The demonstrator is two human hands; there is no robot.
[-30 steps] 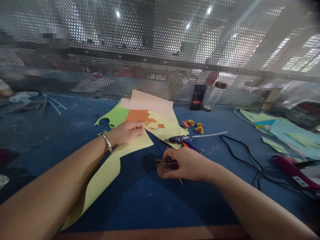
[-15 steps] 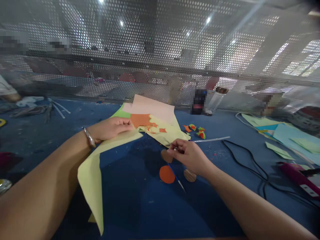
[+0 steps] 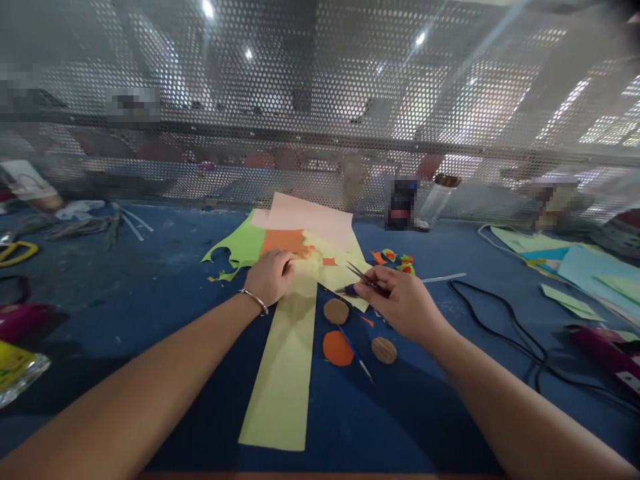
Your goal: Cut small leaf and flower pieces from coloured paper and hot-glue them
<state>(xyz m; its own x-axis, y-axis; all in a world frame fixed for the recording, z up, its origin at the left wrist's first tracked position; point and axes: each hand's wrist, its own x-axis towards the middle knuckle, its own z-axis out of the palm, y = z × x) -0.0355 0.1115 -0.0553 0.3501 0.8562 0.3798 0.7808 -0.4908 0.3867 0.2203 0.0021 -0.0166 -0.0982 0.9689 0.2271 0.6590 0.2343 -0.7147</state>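
My left hand (image 3: 270, 275) has its fingers curled at the far end of a long pale yellow paper strip (image 3: 286, 373), which lies flat towards me. In my right hand (image 3: 397, 293) is a pair of dark thin-tipped tweezers (image 3: 359, 273), its two points slightly apart over the paper. A purple pointed tool (image 3: 349, 290) sits partly hidden under that hand. Close by are a brown wooden disc (image 3: 336, 311), a second wood-grained disc (image 3: 384, 350), an orange paper circle (image 3: 338, 349) and a thin blue brush (image 3: 357, 355).
Pink paper (image 3: 310, 217), orange paper (image 3: 281, 241) and cut green paper (image 3: 240, 243) lie ahead, with curled scraps (image 3: 406, 261) to their right. A black cable (image 3: 500, 310) and magenta tool (image 3: 605, 357) are at right. Yellow-handled scissors (image 3: 20, 252) lie left. A perforated screen (image 3: 310, 133) stands behind.
My left hand has moved right, and the yellow strip it had lifted and bent now lies straight. My right hand has shifted slightly right, with the tweezers now plainly visible.
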